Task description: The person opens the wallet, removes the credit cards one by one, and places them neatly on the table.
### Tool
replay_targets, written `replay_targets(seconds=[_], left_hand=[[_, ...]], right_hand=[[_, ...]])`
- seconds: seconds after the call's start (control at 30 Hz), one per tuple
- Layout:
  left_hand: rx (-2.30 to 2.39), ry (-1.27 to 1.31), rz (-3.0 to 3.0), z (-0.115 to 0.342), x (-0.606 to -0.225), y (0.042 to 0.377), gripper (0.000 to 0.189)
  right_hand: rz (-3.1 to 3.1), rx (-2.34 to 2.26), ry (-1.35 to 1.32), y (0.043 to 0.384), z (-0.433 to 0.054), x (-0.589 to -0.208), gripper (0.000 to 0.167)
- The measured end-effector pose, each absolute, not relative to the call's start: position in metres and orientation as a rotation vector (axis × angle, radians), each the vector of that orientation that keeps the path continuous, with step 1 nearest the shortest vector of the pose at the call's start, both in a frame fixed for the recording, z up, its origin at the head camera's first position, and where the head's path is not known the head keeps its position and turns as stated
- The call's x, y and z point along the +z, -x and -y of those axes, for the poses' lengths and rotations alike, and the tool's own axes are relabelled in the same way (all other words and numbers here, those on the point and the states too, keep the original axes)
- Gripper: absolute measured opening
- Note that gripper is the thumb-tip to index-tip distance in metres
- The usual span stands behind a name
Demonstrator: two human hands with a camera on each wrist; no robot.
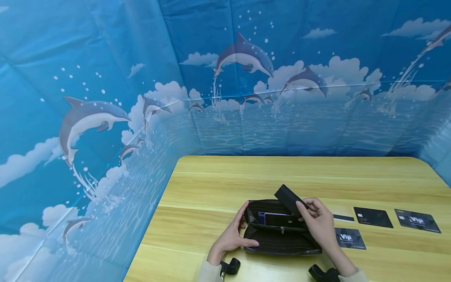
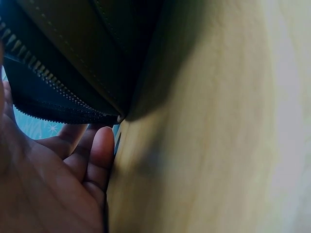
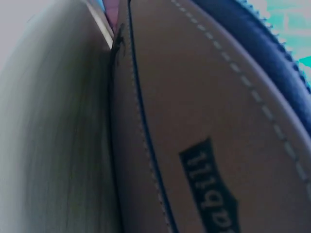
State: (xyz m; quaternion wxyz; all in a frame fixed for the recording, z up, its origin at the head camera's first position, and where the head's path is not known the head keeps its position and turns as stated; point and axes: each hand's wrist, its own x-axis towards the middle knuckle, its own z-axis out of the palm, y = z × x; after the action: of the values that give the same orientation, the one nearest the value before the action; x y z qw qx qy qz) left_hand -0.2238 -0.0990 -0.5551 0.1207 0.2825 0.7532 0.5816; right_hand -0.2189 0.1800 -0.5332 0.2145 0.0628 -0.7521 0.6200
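Note:
A black zip-around wallet [image 1: 282,239] lies spread open on the table. My left hand [image 1: 230,235] grips its left end, thumb on the near flap and fingers around the outside. In the left wrist view the wallet's zipper teeth [image 2: 39,68] run just above my curled fingers. My right hand [image 1: 320,223] pinches a flat black card [image 1: 289,199], tilted over the wallet's right part. Inside the wallet, a dark card [image 1: 278,220] and a blue-edged card [image 1: 261,217] stick up from the slots. The right wrist view shows only the wallet's stitched side [image 3: 218,107] with partial lettering.
Right of the wallet lie a black card [image 1: 373,217], a Vip card [image 1: 417,220], a nearer Vip card [image 1: 350,238] and a pale card with a dark stripe [image 1: 343,217], partly behind my right hand. A dolphin-print curtain [image 1: 246,129] borders the wooden table [image 1: 197,184].

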Motion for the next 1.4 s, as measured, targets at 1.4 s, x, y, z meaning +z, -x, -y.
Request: replay_targets(seconds=[1.4], left_hand=[[1.692, -0.809, -2.291, 0.099, -0.59, 0.233, 0.114]], right_hand=[[1.547, 1.998, 0.609, 0.192, -0.292, -0.545, 0.023]])
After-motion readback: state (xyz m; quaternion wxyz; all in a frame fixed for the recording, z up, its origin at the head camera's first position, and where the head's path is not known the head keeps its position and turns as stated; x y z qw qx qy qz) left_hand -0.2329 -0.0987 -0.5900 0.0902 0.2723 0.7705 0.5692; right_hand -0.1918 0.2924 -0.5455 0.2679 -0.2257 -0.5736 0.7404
